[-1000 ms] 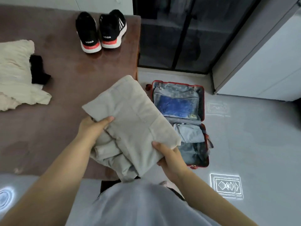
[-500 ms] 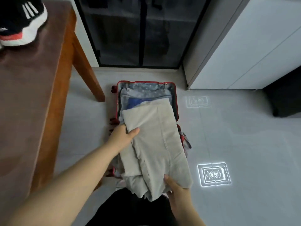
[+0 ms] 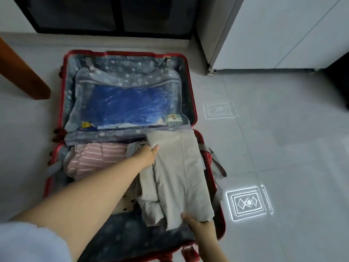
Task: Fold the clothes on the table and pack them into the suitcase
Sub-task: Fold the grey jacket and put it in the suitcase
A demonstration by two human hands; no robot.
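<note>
Beige folded trousers (image 3: 179, 178) lay over the right side of the near half of the open red suitcase (image 3: 192, 99), where we held them at both ends. Our left hand (image 3: 149, 155) gripped the far left corner, just right of a pink striped garment (image 3: 94, 159). Our right hand (image 3: 198, 224) pinched the near edge.
</note>
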